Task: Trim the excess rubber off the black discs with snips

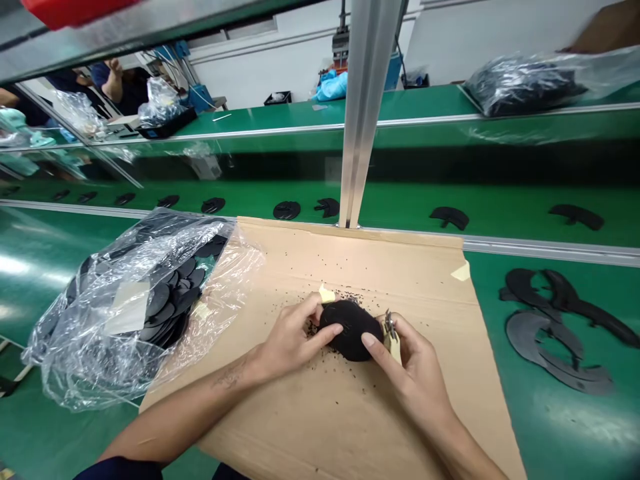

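A black, rounded, flat part [353, 330] is held over the cardboard sheet [280, 413] between both hands. My left hand [300, 331] grips its left side, thumb on top, with a pale yellow wrap at a fingertip. On the right side, the thumb of my right hand [413, 363] presses on the part. Small metal nippers [390, 327] also sit in that hand, jaws pointing up; their handles are mostly hidden by the fingers. Small black scraps [350, 293] lie scattered on the cardboard around the part.
A clear plastic bag [120, 307] full of black flat pieces lies left. Curved black parts [555, 327] rest on the green table at right. Beyond the metal post [363, 120], more black parts [287, 210] sit in a row on a green surface. People are at the far left.
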Tool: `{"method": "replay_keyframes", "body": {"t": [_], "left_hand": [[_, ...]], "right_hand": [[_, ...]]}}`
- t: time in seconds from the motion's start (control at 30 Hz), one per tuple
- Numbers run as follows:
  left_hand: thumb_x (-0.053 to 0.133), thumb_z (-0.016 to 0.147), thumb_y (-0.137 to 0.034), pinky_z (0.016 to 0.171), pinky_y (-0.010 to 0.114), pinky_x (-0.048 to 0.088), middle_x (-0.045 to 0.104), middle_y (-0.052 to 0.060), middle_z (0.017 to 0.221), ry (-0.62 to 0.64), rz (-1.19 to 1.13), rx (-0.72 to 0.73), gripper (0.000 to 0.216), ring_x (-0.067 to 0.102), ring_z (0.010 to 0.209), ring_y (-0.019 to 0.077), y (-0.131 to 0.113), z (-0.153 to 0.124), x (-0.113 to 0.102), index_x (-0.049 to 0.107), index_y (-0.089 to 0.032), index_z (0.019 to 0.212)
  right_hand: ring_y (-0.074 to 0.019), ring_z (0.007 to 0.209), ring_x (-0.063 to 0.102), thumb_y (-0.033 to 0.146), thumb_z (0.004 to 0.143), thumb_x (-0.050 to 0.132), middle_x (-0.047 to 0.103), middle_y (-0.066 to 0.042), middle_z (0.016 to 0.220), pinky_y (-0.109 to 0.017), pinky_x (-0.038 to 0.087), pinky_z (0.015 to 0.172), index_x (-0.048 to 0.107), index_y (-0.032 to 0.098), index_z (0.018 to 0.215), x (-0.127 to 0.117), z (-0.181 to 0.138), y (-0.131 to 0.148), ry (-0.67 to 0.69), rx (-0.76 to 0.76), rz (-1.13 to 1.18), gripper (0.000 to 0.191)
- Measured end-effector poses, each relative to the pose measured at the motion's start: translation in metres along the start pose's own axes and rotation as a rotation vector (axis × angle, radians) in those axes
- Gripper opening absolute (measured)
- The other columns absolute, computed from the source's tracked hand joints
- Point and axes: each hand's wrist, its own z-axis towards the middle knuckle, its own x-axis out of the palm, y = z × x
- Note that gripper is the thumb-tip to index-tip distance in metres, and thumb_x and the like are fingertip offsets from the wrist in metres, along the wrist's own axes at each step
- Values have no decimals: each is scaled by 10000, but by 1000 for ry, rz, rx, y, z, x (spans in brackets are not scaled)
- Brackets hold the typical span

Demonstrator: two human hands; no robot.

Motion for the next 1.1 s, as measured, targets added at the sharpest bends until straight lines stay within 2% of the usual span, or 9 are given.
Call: {"method": "replay_keyframes", "body": {"t": [0.13,0.3,0.43,0.5,0.6,0.77,0.9,0.97,1.1], "left_hand": [[678,885,-324,582,225,425,506,-52,642,-12,-20,-50,222,490,583,94,2,-2,1,516,-183,830],[665,897,-336,585,221,422,487,-46,666,21,-57,-54,189,478,610,95,1,-2,0,566,-175,880],[661,902,-324,559,222,402,479,-36,658,6,-45,-22,187,458,608,98,1,-1,-2,599,-166,823],[660,904,-316,567,221,420,497,-32,667,7,-37,-16,158,470,616,103,0,-1,-2,655,-164,947],[667,904,-325,608,230,472,572,-13,722,17,-65,-43,330,521,653,116,-1,-2,-1,644,-175,1198],[685,895,-341,770,277,557,705,80,998,67,-352,-220,356,661,886,172,-1,-1,1,630,-161,1197],[695,888,-374,790,301,584,730,105,1003,166,-600,-267,298,703,900,192,1,3,-1,662,-120,1040],[703,883,-353,780,301,588,739,104,975,162,-557,-242,270,709,884,194,1,4,-4,676,-115,1008],[696,888,-272,780,303,591,762,93,950,121,-236,-79,178,720,860,191,-4,3,-11,716,-135,1000]], "right_hand": [[-149,674,512,418,888,660,539,14,721,-244,444,618,595,218,836,1,-1,1,5,-16,-19,217],[-143,636,475,403,900,645,505,21,698,-247,422,586,586,223,841,0,-2,1,-6,-50,-63,198],[-143,614,466,406,894,648,491,23,678,-253,421,568,589,227,843,1,-2,0,-14,-73,-91,196],[-145,617,478,415,901,637,501,19,677,-252,424,565,591,224,840,1,-2,0,-10,-72,-93,205],[-146,614,484,425,903,638,526,16,687,-256,422,564,597,226,848,2,-3,0,-8,-76,-107,211],[-145,612,491,412,904,645,563,10,719,-263,419,565,596,232,860,2,-4,0,-12,-129,-127,193],[-147,613,521,402,917,626,590,1,720,-266,430,557,604,226,874,0,-3,-2,5,-157,-174,183],[-158,633,552,391,915,628,626,-15,753,-282,453,573,625,225,918,-3,-3,-4,-4,-187,-245,166],[-211,836,665,304,897,657,713,-62,953,-343,527,734,652,245,1052,-6,-4,-5,-36,-352,-375,165]]}}
